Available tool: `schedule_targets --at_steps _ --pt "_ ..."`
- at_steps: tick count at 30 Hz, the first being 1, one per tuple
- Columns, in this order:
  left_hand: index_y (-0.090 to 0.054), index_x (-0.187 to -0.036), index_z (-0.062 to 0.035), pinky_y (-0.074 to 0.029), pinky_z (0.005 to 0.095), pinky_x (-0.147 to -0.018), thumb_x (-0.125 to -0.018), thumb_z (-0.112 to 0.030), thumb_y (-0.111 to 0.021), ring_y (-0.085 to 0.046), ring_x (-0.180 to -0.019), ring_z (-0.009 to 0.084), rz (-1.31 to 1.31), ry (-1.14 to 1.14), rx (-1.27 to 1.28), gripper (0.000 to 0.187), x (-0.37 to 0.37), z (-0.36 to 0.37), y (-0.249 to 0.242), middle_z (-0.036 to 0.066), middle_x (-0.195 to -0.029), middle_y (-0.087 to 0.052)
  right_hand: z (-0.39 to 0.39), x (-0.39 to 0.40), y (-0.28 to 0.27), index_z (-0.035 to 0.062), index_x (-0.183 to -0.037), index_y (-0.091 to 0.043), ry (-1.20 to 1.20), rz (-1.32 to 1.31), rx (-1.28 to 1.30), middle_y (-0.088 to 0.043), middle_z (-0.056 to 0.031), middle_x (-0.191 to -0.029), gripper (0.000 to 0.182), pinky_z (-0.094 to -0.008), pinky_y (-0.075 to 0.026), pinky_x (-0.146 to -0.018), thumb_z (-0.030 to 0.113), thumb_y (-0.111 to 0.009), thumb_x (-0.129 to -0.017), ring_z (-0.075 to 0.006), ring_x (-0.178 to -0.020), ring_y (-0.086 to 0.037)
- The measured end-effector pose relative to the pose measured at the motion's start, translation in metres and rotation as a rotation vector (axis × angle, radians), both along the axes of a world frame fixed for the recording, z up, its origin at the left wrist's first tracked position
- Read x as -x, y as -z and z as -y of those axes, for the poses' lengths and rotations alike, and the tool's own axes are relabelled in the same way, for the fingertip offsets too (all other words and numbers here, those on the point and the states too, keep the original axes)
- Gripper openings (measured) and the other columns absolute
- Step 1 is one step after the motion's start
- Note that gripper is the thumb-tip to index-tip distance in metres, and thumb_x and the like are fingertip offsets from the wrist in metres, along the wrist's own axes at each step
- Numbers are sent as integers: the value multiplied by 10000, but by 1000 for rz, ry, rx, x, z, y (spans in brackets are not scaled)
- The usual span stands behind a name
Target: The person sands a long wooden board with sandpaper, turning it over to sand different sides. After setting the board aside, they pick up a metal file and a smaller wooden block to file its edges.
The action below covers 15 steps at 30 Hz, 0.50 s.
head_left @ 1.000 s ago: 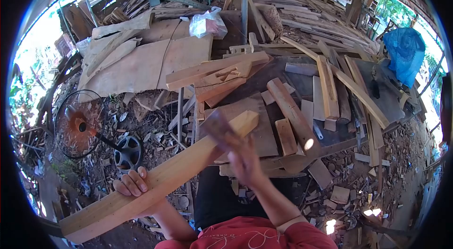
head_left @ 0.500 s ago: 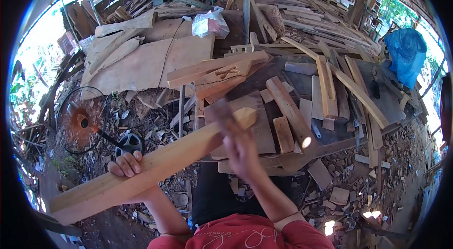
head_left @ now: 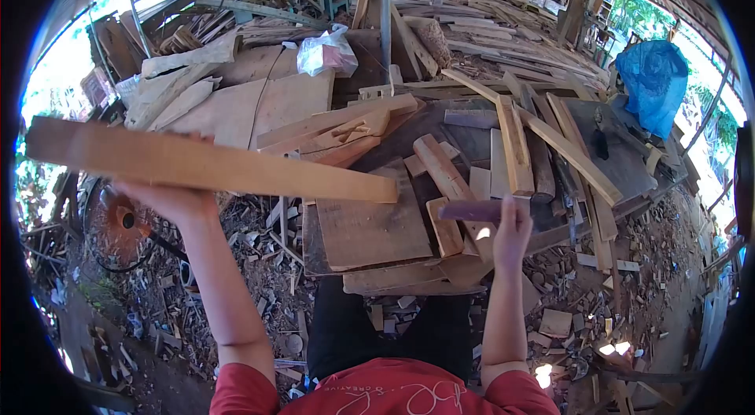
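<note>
A long squared wooden beam is raised at the left, its right end over a flat board on the work surface. My left hand holds it from beneath near its left part, with most fingers hidden behind the wood. My right hand is closed around the end of a short dark purplish bar, apart from the beam. Behind the bar lie a small wooden block and a thicker timber.
Stacked timbers lie behind the board, and long strips spread to the right. A metal post stands at the back. A plastic bag, a blue sheet and an orange round object are around; scraps litter the ground.
The beam's left end has swung up and its right end now points slightly down. My right hand has moved right, away from the beam, with the dark bar now clearly visible.
</note>
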<state>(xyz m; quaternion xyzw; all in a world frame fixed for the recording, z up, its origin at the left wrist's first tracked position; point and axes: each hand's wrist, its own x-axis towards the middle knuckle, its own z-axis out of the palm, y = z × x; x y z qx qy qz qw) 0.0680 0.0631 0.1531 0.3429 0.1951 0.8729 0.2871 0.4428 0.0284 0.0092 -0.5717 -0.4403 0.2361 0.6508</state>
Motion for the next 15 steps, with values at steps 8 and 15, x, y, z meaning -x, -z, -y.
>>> schedule_targets --at_steps 8,15 --pt "-330 -1255 -25 -491 435 -763 -871 -646 -202 -577 -855 297 -239 -118 160 742 -39 -66 -44 178 -985 -555 11 -37 -8 21 -712 -533 186 -73 -185 -478 43 -651 334 -204 -329 -558 258 -465 -937 -35 -615 -395" --pt "-502 -1027 44 -503 325 -613 -873 -537 -444 -612 -695 194 -492 -66 150 603 -87 -101 -69 127 -811 -614 16 -51 0 32 -654 -486 237 46 -156 -397 61 -613 352 -218 -256 -515 264 -501 -919 -34 -589 -322"
